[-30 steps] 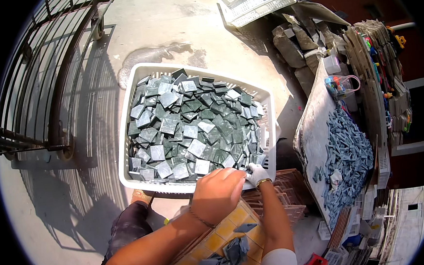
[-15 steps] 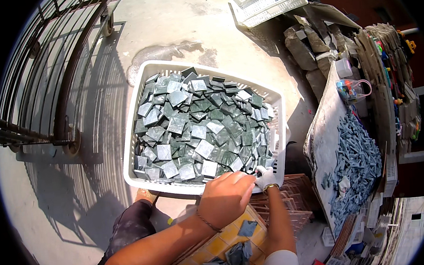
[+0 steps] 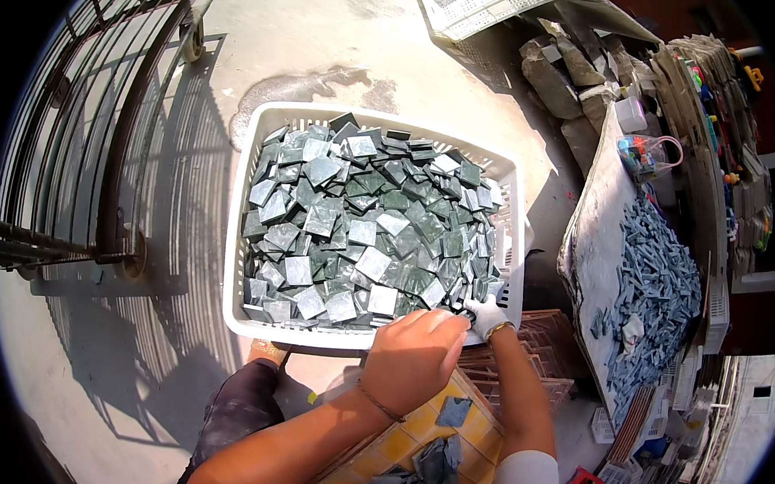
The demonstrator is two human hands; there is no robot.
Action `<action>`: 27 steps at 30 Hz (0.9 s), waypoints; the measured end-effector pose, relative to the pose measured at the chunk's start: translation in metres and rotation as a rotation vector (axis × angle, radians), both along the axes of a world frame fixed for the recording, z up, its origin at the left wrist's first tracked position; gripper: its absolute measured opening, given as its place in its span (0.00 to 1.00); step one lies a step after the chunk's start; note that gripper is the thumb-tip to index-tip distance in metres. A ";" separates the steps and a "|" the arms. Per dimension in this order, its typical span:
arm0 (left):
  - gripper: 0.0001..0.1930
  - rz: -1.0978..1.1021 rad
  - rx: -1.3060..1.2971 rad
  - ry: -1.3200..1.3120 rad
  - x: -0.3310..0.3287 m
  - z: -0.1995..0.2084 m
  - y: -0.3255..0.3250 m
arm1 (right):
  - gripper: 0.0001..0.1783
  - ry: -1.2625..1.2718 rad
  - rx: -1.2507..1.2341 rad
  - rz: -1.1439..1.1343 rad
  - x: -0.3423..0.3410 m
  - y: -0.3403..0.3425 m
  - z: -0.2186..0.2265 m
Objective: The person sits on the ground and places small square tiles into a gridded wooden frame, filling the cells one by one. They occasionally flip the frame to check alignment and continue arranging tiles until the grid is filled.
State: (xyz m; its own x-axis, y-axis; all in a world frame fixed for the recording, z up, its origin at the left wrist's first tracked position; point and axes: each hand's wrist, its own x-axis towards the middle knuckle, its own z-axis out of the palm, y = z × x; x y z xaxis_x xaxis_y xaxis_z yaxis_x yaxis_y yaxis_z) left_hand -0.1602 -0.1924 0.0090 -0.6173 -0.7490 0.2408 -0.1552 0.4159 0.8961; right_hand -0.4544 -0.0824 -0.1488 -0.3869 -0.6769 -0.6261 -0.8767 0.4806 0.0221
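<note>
The white plastic basket (image 3: 244, 251) sits on the concrete floor (image 3: 322, 42), heaped with grey-green square tiles (image 3: 360, 226). It lies right in front of the person's knees, so both hands reach its near rim without stretching. The bare left hand (image 3: 412, 358) rests over the near right corner of the basket, its fingers curled together and pointing down to where the gloved hand is; whether they pinch a tile I cannot tell. The right hand (image 3: 486, 314), in a white glove, sits at the same corner among the tiles, its fingers bent and mostly hidden. A yellow board (image 3: 421, 422) lies across the lap, carrying a few loose tiles within easy drop. To the right, a slanted slab (image 3: 593, 238) holds a pile of blue-grey pieces (image 3: 661, 296), kept apart from the basket.
</note>
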 end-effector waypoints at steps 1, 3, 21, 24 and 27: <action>0.06 -0.008 0.001 -0.004 0.000 0.001 0.000 | 0.18 0.003 -0.012 0.007 -0.001 0.001 -0.001; 0.06 -0.002 -0.003 0.022 0.000 0.003 0.001 | 0.19 -0.044 -0.082 -0.127 -0.002 0.005 0.006; 0.05 0.071 -0.004 0.133 0.004 -0.001 -0.006 | 0.26 -0.728 -0.528 -0.839 0.038 0.021 0.142; 0.05 0.080 -0.007 0.136 0.007 0.002 -0.008 | 0.26 -0.966 -0.174 -0.555 0.056 0.049 0.195; 0.05 0.066 0.014 0.128 0.008 0.004 -0.012 | 0.25 -0.838 0.587 -0.328 0.090 0.051 0.230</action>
